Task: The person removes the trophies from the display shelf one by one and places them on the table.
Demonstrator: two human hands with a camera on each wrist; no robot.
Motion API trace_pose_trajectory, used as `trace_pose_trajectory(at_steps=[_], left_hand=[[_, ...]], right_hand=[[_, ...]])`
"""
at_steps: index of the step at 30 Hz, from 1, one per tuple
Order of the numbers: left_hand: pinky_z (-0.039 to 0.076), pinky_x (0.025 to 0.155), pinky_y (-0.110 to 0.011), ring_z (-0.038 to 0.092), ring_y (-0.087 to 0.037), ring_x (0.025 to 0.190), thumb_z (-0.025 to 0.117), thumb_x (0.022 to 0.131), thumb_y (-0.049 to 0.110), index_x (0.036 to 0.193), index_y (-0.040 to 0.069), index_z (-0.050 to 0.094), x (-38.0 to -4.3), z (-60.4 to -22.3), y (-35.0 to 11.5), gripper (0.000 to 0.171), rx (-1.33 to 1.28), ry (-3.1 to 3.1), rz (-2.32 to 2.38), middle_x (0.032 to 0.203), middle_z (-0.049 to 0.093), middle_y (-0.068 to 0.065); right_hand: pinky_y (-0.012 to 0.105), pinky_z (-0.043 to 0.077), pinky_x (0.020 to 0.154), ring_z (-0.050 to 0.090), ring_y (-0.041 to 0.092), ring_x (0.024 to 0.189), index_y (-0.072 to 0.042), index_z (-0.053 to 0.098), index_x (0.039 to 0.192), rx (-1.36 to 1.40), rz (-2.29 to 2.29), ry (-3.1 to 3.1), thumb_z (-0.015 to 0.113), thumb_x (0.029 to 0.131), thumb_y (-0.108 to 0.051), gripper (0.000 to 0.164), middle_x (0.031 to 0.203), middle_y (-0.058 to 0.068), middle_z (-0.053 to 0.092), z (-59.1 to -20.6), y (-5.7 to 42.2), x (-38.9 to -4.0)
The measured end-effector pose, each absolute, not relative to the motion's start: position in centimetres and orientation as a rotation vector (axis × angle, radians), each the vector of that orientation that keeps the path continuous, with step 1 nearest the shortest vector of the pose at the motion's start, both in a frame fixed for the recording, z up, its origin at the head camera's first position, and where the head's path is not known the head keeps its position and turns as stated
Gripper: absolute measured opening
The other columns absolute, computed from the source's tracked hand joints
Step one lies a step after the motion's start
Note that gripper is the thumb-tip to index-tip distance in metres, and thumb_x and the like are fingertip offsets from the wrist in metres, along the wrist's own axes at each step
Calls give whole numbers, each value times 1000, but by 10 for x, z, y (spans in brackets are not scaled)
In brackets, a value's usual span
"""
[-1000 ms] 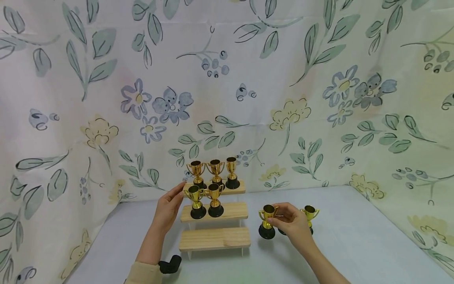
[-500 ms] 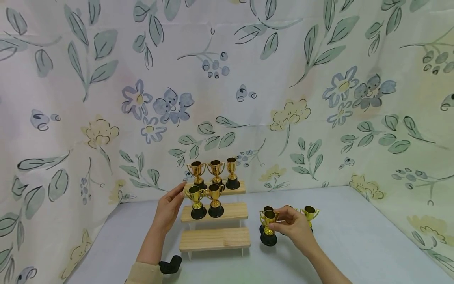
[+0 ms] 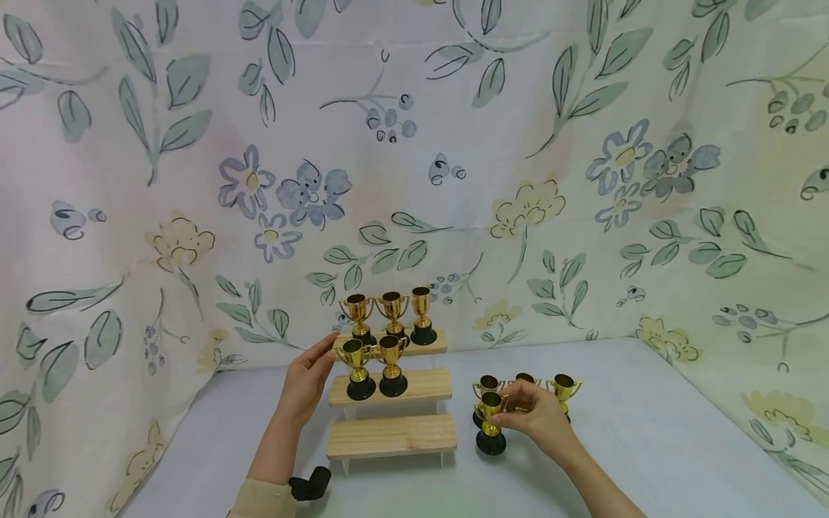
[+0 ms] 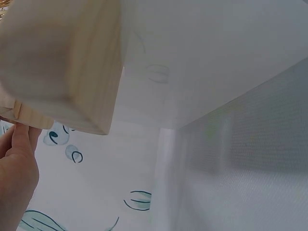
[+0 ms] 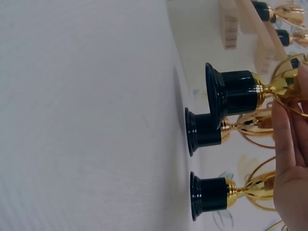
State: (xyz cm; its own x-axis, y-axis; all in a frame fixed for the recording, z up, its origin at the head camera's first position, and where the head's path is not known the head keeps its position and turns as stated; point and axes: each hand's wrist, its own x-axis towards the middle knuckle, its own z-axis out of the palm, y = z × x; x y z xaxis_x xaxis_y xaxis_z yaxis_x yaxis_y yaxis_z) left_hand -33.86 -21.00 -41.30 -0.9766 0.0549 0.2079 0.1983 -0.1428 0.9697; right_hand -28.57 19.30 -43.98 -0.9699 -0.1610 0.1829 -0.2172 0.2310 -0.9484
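Three trophies — partly hidden — crowd the right hand.

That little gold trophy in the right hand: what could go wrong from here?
The held trophy might knock the standing trophy close behind it. The right hand pinches it from one side, so it could perhaps slip or tip. The left hand is at the end of the top shelf; a bump there might topple its three trophies.
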Motion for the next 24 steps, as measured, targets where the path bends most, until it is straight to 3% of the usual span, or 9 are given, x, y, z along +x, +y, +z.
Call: trace_pose_trajectory(at_steps=[10, 24], left_hand=[[39, 104, -1, 15, -18, 155, 46, 105, 10, 154, 2, 31, -340, -413, -210, 52, -277, -1994, -2295, 166, 23, -6], [39, 105, -1, 14, -21, 156, 48, 105, 12, 154, 2, 31, -340, -412, -210, 53, -282, -2008, -2279, 166, 22, -8]], right_hand=[[28, 64, 71, 71, 13, 81, 5, 63, 105, 548, 1894, -2455, 87, 73, -16, 45, 89, -6, 72, -446, 200, -293], [28, 64, 71, 72, 13, 81, 5, 64, 102, 581, 1861, -2464, 86, 73, -14, 41, 91, -1, 73, -447, 204, -296]])
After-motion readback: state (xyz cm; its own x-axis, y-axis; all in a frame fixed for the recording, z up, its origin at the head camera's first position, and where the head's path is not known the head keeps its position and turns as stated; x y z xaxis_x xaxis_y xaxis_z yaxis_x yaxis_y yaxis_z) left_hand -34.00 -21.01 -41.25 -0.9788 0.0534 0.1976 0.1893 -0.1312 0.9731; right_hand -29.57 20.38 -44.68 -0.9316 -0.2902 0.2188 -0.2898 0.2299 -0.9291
